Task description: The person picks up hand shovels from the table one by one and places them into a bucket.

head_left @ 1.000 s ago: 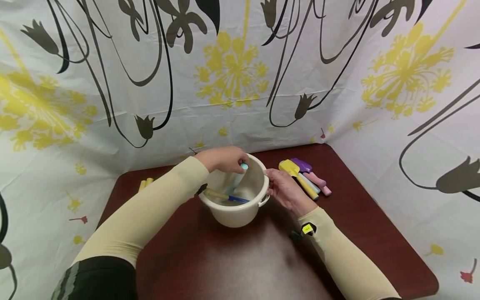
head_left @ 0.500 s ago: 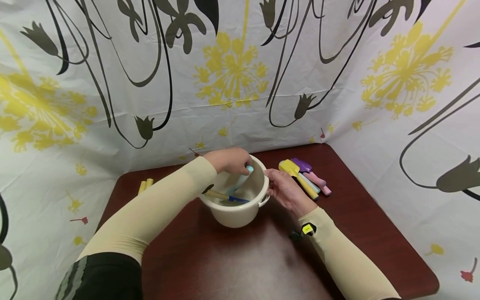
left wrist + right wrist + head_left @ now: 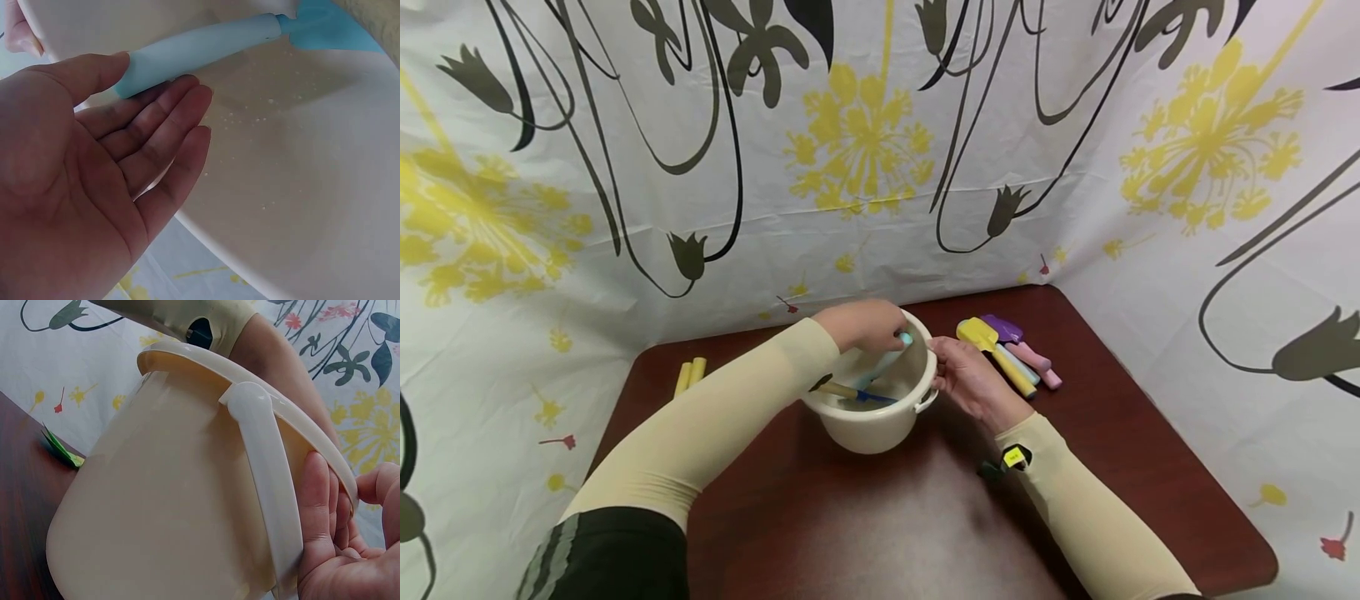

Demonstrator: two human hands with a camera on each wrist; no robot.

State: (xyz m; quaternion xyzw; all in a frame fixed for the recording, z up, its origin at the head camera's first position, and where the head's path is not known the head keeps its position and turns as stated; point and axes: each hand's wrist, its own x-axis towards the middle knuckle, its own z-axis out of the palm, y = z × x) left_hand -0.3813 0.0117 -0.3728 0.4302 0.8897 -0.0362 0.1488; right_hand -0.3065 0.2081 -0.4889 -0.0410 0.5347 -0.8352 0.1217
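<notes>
A cream bucket [image 3: 868,432] stands on the table, its white carrying handle [image 3: 269,487] hanging down the side. My left hand [image 3: 872,323] is at its far rim and pinches the end of a light blue trowel's handle [image 3: 200,55] between thumb and index finger; the other fingers extend below it. The trowel's blue blade [image 3: 334,28] points down into the bucket. Also inside lies a tool with a tan handle [image 3: 838,390] and a blue end [image 3: 874,397]. My right hand [image 3: 972,377] holds the bucket's right rim between thumb and fingers.
On the right lie a yellow trowel [image 3: 977,333], a purple-headed tool [image 3: 1002,327], and pink and pale blue handles. Two yellow rods [image 3: 689,375] show at the left, partly behind my left sleeve. A patterned curtain [image 3: 865,250] closes off the back and sides.
My left hand has moved right along the bucket's far side, taking the trowel's handle end with it toward the right rim. The right hand keeps its place on the rim.
</notes>
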